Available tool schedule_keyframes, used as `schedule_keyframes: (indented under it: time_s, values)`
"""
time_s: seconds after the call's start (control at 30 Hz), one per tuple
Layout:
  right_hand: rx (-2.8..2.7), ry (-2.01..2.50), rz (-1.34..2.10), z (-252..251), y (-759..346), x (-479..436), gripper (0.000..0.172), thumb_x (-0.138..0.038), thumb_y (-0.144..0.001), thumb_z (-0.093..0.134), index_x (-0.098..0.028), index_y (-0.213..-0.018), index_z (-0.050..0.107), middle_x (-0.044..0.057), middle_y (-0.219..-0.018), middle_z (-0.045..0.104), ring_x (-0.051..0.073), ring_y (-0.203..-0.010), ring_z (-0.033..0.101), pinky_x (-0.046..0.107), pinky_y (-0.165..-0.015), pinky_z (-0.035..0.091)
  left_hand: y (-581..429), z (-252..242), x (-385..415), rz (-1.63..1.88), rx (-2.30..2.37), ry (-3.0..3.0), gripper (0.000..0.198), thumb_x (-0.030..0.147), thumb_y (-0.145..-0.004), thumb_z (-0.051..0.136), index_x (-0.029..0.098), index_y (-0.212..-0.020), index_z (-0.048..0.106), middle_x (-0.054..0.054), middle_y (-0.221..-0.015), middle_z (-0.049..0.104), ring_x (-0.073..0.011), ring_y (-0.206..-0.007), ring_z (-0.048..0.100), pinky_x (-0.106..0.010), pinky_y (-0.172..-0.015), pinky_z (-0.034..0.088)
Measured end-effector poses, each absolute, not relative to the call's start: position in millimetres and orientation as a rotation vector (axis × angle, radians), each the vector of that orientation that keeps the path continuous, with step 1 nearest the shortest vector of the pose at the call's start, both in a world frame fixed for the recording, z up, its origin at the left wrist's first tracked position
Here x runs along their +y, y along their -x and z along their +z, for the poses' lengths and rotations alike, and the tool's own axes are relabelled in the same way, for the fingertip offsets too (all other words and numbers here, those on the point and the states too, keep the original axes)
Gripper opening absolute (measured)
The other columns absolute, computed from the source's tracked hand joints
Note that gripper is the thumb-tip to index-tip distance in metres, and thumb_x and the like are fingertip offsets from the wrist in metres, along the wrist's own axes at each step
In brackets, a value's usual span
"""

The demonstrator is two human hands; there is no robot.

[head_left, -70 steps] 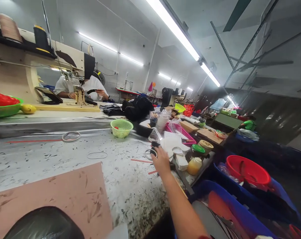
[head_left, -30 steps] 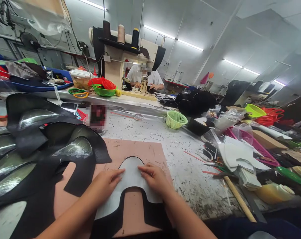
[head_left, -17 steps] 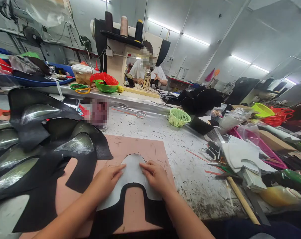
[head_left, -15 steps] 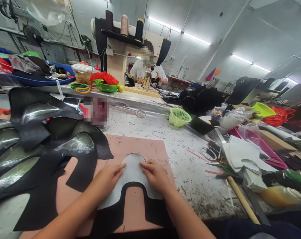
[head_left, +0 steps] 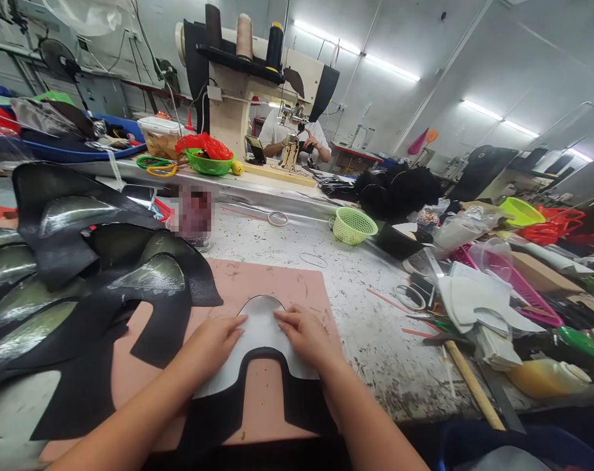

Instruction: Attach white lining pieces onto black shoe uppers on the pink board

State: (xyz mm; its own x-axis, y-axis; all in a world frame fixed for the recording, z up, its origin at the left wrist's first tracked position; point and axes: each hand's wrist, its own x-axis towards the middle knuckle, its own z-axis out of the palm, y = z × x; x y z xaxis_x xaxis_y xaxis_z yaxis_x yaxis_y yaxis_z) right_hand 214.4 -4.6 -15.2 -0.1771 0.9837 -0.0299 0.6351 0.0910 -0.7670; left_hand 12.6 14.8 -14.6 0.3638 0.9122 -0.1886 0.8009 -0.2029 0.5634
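Observation:
A U-shaped black shoe upper (head_left: 213, 418) lies flat on a pink board in front of me. Over its rounded toe part sits a white lining piece (head_left: 263, 330), with a thin dark edge showing along the top curve. My left hand (head_left: 221, 340) rests on the left side of the white piece, fingers bent and together, fingertips at its rim. On the right side my right hand (head_left: 304, 333) does the same, thumb and fingers drawn together on the surface. What lies beneath the fingers is hidden.
Glossy black uppers (head_left: 150, 275) are piled at the left on the pink board (head_left: 292, 281). A green basket (head_left: 354, 226) stands ahead. Right of me are a wooden-handled hammer (head_left: 473, 383), white pieces (head_left: 473, 301) and a bottle (head_left: 547, 378). A person works behind a sewing machine (head_left: 228, 85).
The view has shifted slightly, so things sit a little higher. Both hands stay on the white lining piece in nearly the same spots.

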Motion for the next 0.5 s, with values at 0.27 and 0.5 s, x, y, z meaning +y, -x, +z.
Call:
schedule_keyframes:
  time_s: [0.27,0.5]
  values:
    - [-1.948,1.611,0.890,-8,-210,-2,0.029,-0.016,-0.080,0.048,-0.019,-0.103,0.064,0.005,-0.088,0.057,0.017,-0.084,0.055,0.029,-0.079,0.042,-41,15,25,-0.017,1.376,-2.597,0.029,0.014,-0.080,0.038,0.014,-0.087,0.066,-0.012,-0.093,0.062,-0.0244,-0.090,0.058,-0.034,-0.079,0.043]
    - [-1.545,1.690,1.004,-18,-228,-25,0.015,-0.018,-0.070,0.055,-0.018,-0.082,0.064,0.002,-0.082,0.064,0.016,-0.076,0.058,0.029,-0.072,0.044,-58,5,38,0.002,1.092,-2.712,0.030,0.008,-0.082,0.038,0.017,-0.102,0.059,-0.008,-0.107,0.058,-0.0202,-0.099,0.053,-0.030,-0.081,0.043]
